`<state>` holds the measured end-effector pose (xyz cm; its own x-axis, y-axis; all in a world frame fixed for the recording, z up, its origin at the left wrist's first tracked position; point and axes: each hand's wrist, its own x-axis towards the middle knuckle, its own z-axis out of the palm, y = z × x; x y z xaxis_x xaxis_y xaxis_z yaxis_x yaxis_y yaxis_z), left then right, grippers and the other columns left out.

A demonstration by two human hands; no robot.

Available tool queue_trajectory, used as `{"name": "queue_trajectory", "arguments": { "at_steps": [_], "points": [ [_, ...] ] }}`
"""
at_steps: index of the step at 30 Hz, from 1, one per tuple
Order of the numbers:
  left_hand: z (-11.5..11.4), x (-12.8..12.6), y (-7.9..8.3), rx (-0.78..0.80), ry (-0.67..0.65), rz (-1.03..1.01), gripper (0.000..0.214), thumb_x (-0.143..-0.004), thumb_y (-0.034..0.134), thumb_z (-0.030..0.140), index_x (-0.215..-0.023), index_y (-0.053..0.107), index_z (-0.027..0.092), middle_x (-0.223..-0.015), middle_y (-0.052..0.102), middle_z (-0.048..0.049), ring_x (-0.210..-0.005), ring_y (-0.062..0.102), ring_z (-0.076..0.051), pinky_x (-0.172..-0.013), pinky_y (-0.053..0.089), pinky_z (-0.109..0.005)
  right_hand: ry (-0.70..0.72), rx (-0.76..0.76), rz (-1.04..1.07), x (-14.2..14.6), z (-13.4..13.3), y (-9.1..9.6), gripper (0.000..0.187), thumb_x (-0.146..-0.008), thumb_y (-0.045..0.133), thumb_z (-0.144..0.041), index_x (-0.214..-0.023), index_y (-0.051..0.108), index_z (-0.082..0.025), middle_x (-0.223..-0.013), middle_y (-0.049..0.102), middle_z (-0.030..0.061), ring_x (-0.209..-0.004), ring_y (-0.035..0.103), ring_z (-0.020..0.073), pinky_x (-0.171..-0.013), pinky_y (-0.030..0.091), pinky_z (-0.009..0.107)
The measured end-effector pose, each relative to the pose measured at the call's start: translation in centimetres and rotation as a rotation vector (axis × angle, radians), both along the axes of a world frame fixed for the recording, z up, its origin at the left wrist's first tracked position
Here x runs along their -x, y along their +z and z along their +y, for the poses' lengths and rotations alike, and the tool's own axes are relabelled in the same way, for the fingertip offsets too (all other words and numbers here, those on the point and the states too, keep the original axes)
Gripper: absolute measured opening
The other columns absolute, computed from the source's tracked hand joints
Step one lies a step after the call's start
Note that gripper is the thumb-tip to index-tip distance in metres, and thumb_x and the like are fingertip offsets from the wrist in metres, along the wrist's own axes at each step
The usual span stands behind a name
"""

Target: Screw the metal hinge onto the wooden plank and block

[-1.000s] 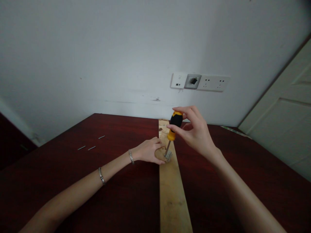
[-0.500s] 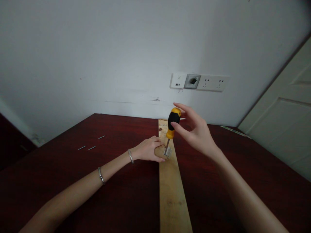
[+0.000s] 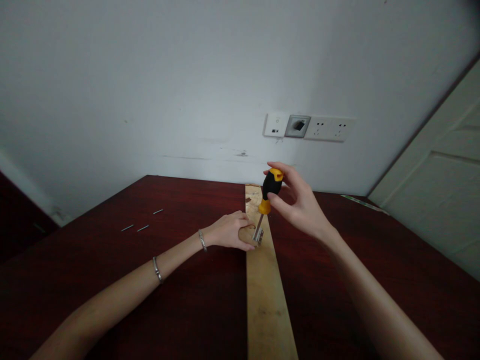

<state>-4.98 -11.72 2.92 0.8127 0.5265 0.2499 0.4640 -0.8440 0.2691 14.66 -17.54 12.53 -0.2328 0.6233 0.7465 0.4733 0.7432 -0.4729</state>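
A long pale wooden board [image 3: 262, 305] runs away from me over the dark red table. Across its left edge, my left hand [image 3: 230, 231] has its thumb and fingers curled around what looks like a small wooden block [image 3: 245, 235]. A small silver metal piece [image 3: 259, 237], perhaps a hinge, sits at the block's right side. My right hand [image 3: 296, 200] grips the yellow and black handle of a screwdriver [image 3: 272, 185]. Its shaft slants down to the left, and the tip meets the metal piece. Whether a screw is under the tip is too small to tell.
Several thin metal screws or nails [image 3: 143, 228] lie on the table [image 3: 180, 200] to the left. The white wall [image 3: 150, 90] behind carries sockets [image 3: 330, 129]. A pale panelled door [image 3: 450, 190] stands at the right.
The screwdriver's handle has tipped slightly right and turned in my right hand, whose fingers have shifted around it. My left hand stays in place.
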Motion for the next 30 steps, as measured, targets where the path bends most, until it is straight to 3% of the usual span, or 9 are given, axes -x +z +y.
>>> {"name": "queue_trajectory", "arguments": {
  "at_steps": [4, 10, 14, 17, 30],
  "points": [
    [0.0, 0.03, -0.04, 0.0, 0.006, 0.011, 0.062, -0.069, 0.07, 0.058, -0.115, 0.062, 0.017, -0.114, 0.058, -0.0104, -0.106, 0.055, -0.027, -0.092, 0.046, -0.039, -0.133, -0.023, -0.028, -0.04, 0.18, 0.09, 0.048, -0.076, 0.068, -0.032, -0.122, 0.054, -0.025, -0.11, 0.055, 0.0082, -0.09, 0.056, 0.0207, -0.07, 0.054, 0.035],
    [0.08, 0.06, -0.03, 0.002, 0.023, -0.006, 0.061, -0.068, 0.071, 0.057, -0.115, 0.062, 0.018, -0.114, 0.058, -0.0098, -0.106, 0.055, -0.026, -0.091, 0.046, -0.037, -0.016, -0.025, -0.006, -0.02, 0.34, -0.1, 0.054, -0.082, 0.058, -0.022, -0.133, 0.041, -0.027, -0.125, 0.052, 0.0075, -0.105, 0.055, 0.0216, -0.088, 0.05, 0.04],
    [0.07, 0.09, 0.07, -0.004, 0.02, 0.002, 0.062, -0.069, 0.07, 0.058, -0.115, 0.062, 0.017, -0.113, 0.059, -0.0105, -0.106, 0.055, -0.027, -0.091, 0.047, -0.038, -0.14, -0.059, -0.034, 0.38, 0.31, -0.08, 0.054, -0.076, 0.069, -0.029, -0.125, 0.049, -0.023, -0.116, 0.054, 0.0091, -0.094, 0.056, 0.0213, -0.077, 0.053, 0.037],
    [0.19, 0.16, 0.02, -0.015, 0.016, -0.002, 0.063, -0.069, 0.07, 0.058, -0.115, 0.062, 0.016, -0.113, 0.059, -0.0111, -0.106, 0.055, -0.027, -0.091, 0.047, -0.039, -0.137, -0.052, 0.0, 0.45, 0.57, -0.28, 0.051, -0.078, 0.066, -0.027, -0.126, 0.049, -0.023, -0.115, 0.056, 0.009, -0.09, 0.058, 0.0195, -0.072, 0.054, 0.035],
    [0.58, 0.58, 0.83, -0.034, 0.017, -0.064, 0.062, -0.064, 0.077, 0.049, -0.115, 0.062, 0.016, -0.109, 0.059, -0.0107, -0.103, 0.056, -0.026, -0.091, 0.047, -0.04, -0.105, -0.116, 0.096, 0.02, 0.96, -0.75, 0.055, -0.079, 0.064, -0.024, -0.131, 0.046, -0.027, -0.126, 0.056, 0.0067, -0.101, 0.06, 0.0213, -0.086, 0.054, 0.039]
  ]
}}
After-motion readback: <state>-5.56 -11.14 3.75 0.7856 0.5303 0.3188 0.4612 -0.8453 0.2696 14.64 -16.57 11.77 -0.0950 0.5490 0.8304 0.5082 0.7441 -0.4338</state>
